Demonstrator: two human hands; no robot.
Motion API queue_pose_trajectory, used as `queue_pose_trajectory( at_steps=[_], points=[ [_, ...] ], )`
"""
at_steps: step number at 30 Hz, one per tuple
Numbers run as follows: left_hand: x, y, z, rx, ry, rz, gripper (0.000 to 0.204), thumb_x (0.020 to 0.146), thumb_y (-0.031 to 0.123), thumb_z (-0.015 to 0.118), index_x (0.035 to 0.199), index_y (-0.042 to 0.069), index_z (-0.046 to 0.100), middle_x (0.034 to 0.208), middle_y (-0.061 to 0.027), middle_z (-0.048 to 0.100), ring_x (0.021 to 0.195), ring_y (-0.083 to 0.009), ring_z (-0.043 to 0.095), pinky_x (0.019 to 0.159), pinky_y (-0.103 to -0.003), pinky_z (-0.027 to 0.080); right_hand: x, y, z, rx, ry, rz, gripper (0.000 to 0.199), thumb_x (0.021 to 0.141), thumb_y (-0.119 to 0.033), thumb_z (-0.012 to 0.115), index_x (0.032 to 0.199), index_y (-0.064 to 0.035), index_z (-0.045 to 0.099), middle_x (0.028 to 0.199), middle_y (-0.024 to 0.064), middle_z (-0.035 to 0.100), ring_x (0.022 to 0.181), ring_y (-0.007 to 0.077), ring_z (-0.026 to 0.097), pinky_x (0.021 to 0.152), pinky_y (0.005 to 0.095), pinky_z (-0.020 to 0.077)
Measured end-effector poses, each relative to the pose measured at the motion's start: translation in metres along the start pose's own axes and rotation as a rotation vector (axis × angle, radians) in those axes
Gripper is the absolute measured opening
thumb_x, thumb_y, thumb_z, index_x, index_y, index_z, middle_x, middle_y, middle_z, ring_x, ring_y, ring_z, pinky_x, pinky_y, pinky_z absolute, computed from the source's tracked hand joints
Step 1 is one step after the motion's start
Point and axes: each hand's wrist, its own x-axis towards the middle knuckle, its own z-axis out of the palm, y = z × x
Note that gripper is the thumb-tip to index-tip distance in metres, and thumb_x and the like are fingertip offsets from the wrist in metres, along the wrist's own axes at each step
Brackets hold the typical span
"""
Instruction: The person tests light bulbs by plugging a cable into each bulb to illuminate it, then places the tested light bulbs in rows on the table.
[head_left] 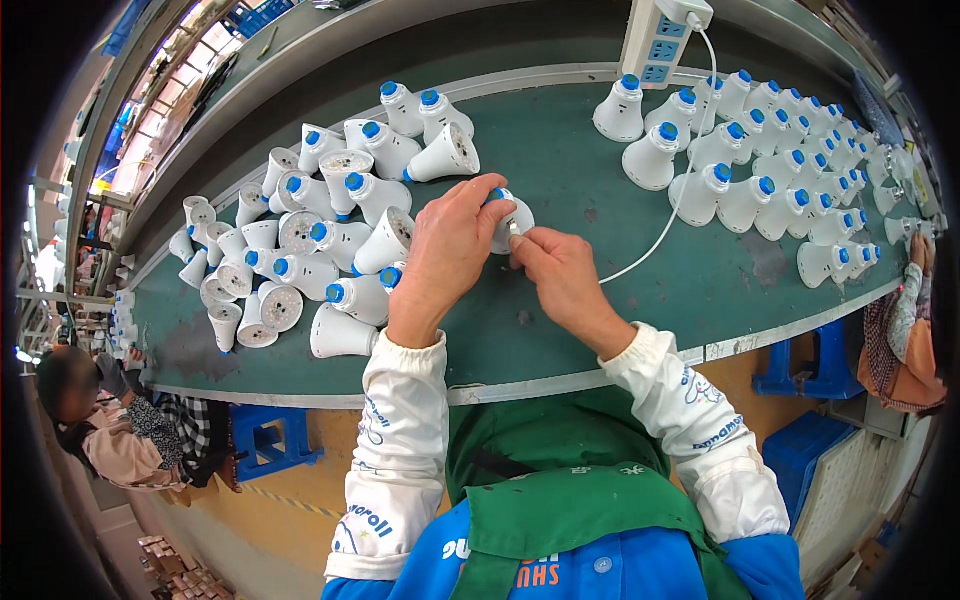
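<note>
My left hand (445,250) is closed around the blue-capped neck of a white lamp housing (523,212), keeping it over the middle of the bench. The thumb and fingers of my right hand (565,275) pinch the small plug of a white cable (652,247) against the side of this housing. How deep the plug sits cannot be made out. Left of my left hand lies a loose heap of similar white housings (341,245), some tipped over so that their round perforated ends show. On the right, rows of housings (697,198) stand upright with blue caps on top.
The cable runs up to a white power strip (664,45) at the bench's back. A metal rim (560,384) edges the green bench (560,330). Other people sit at the far left (150,430) and far right (900,340). Blue stools (270,440) stand below.
</note>
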Motion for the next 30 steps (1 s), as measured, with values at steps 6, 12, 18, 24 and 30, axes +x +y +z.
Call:
queue_pose_trajectory(
  at_steps=[6,12,18,24,30],
  points=[
    [0.000,-0.001,-0.001,0.000,-0.022,-0.004,0.025,0.089,0.014,0.059,0.110,0.001,0.063,0.096,-0.0184,0.067,0.078,-0.0328,0.063,0.069,-0.037,0.048,0.011,0.000,-0.019,0.103,-0.136,0.062,0.033,0.089,-0.027,0.057,0.074,0.0012,0.063,0.058,0.0021,0.050,0.055,0.0107,0.044,0.051,0.0290,0.0348],
    [-0.001,-0.003,0.000,0.002,0.005,0.029,0.025,0.089,0.015,0.060,0.110,0.001,0.063,0.098,-0.0180,0.067,0.080,-0.0341,0.063,0.071,-0.037,0.048,0.012,0.000,-0.018,0.114,-0.176,0.051,0.033,0.089,-0.028,0.057,0.074,0.0015,0.062,0.059,0.0016,0.049,0.056,0.0107,0.043,0.053,0.0284,0.0341],
    [0.000,-0.003,0.000,-0.002,-0.009,0.020,0.025,0.089,0.014,0.061,0.110,0.001,0.063,0.098,-0.0176,0.067,0.080,-0.0339,0.063,0.070,-0.037,0.049,0.019,-0.011,-0.026,0.094,-0.229,0.121,0.032,0.086,-0.027,0.059,0.071,0.0012,0.063,0.060,0.0015,0.050,0.057,0.0108,0.042,0.053,0.0285,0.0334],
    [-0.001,-0.005,0.002,0.012,0.012,0.050,0.024,0.088,0.014,0.062,0.109,0.001,0.063,0.096,-0.0176,0.067,0.078,-0.0339,0.063,0.069,-0.038,0.049,0.022,-0.015,-0.021,0.189,-0.216,0.201,0.030,0.084,-0.024,0.059,0.069,0.0019,0.063,0.060,0.0001,0.050,0.056,0.0085,0.041,0.051,0.0266,0.0308],
    [0.000,0.001,0.002,0.041,0.016,0.039,0.023,0.088,0.014,0.061,0.108,0.001,0.063,0.096,-0.0183,0.067,0.079,-0.0354,0.063,0.069,-0.039,0.049,0.022,-0.020,-0.022,0.209,-0.231,0.181,0.029,0.087,-0.024,0.059,0.072,0.0006,0.064,0.061,-0.0001,0.052,0.054,0.0070,0.040,0.049,0.0248,0.0299]
  ],
)
